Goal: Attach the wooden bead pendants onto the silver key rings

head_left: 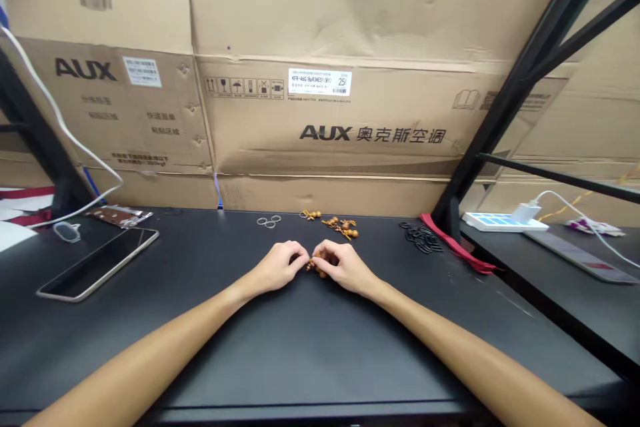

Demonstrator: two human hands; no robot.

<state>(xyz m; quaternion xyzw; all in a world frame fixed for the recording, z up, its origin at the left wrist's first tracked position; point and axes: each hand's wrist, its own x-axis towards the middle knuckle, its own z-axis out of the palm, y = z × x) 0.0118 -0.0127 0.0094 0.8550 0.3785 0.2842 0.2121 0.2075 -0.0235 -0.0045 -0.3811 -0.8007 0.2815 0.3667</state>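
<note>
In the middle of the dark table, my left hand and my right hand meet almost fingertip to fingertip. Between them is a small wooden bead charm with brown beads and an orange cord. The right thumb and fingers are closed round it, covering part of it. My left thumb and index finger pinch at its left end; the exact part between those fingertips is too small to make out. Just beyond the hands lie more wooden bead charms with orange cords. Several metal split rings rest behind my left hand.
A phone lies at left, near a white cable. At right are a pile of black rings or clips, a red ribbon and a black metal post. Cardboard walls the back. A power strip sits far right.
</note>
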